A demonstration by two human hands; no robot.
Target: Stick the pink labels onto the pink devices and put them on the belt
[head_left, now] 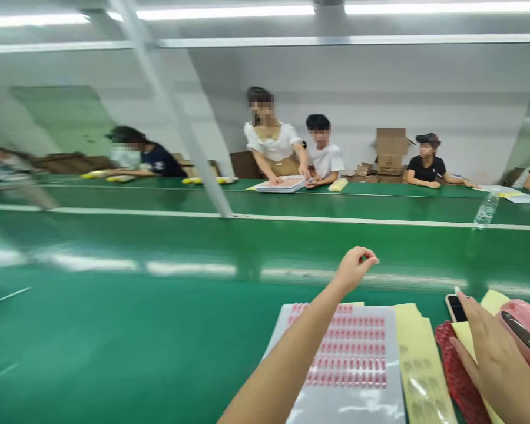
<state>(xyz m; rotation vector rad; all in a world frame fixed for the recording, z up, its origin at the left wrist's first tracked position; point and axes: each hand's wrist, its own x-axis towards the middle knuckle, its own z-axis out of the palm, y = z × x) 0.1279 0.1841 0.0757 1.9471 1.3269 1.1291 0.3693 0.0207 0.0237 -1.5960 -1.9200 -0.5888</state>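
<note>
My left hand (355,268) is stretched out past the far edge of the sheet of red pieces (348,365). It hangs above the bare green bench (115,341) with thumb and fingertips pinched shut. The view is too soft to tell whether a small piece sits between them.

The sheet lies flat at the near edge of the bench, right of its middle. Its rows look mostly full, and my forearm crosses over its left part. Yellow strips (419,365) lie just beside it on the right.

My right hand (490,359) is open, fingers spread, palm down on a yellow sheet (463,337) toward the near right corner. It rests between a red mesh pad (457,377) and a pink object (527,333). A phone (456,307) lies just beyond its fingertips.

As I judge it, the pinch should be light and made with the fingertips only. The forearm should ride clear of the rows so it does not drag pieces out of line. The right hand does best pressing flat, so the loose yellow sheet cannot slide toward the phone.
</note>
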